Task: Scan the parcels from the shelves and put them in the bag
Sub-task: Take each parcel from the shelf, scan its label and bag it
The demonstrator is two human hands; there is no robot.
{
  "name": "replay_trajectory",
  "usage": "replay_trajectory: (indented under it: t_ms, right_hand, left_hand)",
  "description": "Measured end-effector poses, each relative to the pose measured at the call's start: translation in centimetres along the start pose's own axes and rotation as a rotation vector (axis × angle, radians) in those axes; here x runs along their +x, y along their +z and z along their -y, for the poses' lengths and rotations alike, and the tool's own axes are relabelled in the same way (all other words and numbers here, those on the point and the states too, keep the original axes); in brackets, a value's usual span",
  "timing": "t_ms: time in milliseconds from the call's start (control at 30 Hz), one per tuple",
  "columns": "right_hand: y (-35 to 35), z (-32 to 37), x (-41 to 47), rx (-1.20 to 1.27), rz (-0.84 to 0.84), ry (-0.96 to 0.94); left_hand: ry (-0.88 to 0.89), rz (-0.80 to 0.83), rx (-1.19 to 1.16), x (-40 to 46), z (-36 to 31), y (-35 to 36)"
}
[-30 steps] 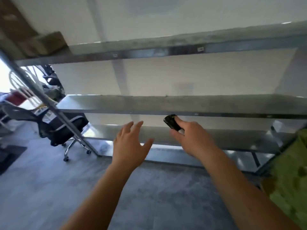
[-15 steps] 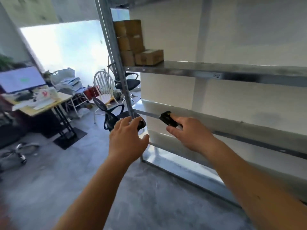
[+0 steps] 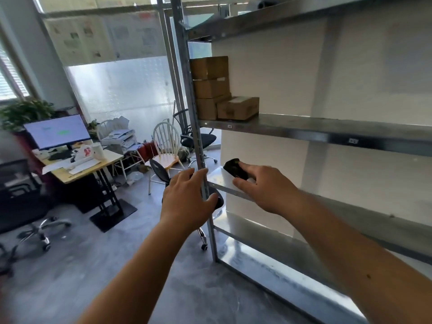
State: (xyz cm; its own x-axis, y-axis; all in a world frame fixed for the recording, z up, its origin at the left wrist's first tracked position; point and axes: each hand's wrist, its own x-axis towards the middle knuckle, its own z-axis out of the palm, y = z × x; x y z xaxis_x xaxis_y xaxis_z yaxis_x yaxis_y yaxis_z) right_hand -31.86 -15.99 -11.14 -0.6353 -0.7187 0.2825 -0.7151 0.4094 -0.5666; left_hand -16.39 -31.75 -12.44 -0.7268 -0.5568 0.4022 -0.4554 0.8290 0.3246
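Observation:
Several brown cardboard parcels are stacked at the left end of a metal shelf, well above my hands. One lower parcel lies flat beside the stack. My right hand grips a small black scanner, its head pointing up and left in front of the lower shelf. My left hand is held out empty with relaxed fingers, in front of the shelf's upright post. No bag is in view.
The metal shelving runs off to the right, its lower shelves bare. To the left stand a desk with a monitor, a white chair, black office chairs and a grey floor.
My view has swung left and upward, from the bare lower shelves to the shelf's left end, bringing the parcels and the office into sight. Both hands keep their pose; the scanner stays gripped.

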Motion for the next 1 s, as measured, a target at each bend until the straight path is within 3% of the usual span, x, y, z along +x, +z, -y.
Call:
replay_trajectory:
  t_ms: [667,833,1000]
  right_hand:
    - [-1.4,-9.0,23.0,-0.007,-0.141,0.086]
    - [-1.7,-9.4,26.1,-0.255,-0.181,0.162]
    - [-0.8,-8.9,29.5,-0.346,-0.188,0.265]
  left_hand:
    - [0.189,0.025,-0.091,30.1,0.2,9.2]
    - [0.286,0.061,-0.106,37.8,-0.1,11.5]
    - [0.393,0.087,-0.052,45.0,0.8,13.1]
